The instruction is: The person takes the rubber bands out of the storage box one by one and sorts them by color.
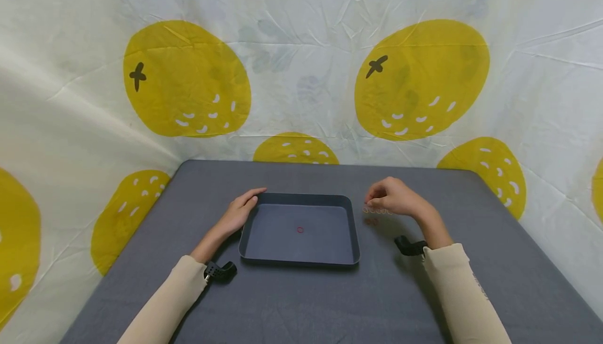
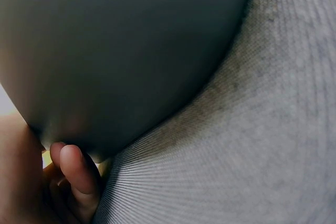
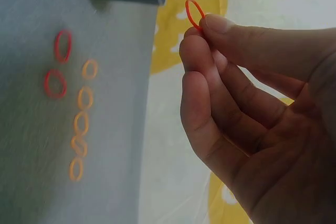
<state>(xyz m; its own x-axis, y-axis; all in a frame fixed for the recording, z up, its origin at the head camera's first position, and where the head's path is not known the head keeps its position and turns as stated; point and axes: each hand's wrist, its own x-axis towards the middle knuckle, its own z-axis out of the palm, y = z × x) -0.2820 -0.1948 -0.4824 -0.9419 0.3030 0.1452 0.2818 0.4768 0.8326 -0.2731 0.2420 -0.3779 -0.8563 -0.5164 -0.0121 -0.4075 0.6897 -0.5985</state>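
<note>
A dark grey rectangular tray [image 1: 301,250] lies on the table, a small red rubber band [image 1: 300,230] on its floor. My left hand [image 1: 235,215] holds the tray by its left side near the far corner; in the left wrist view fingertips [image 2: 73,163] show at the tray's edge. To the right of the tray my right hand [image 1: 393,196] is raised over the table. Between thumb and index finger it pinches a red rubber band [image 3: 187,10]. Below are two more red bands [image 3: 63,46] and a row of several orange bands [image 3: 85,98].
Grey cloth covers the table [image 1: 301,302]. Behind and at both sides hangs a white curtain [image 1: 301,82] printed with yellow fruit. Each wrist wears a black camera mount [image 1: 409,246], close to the cream sleeves [image 1: 464,291].
</note>
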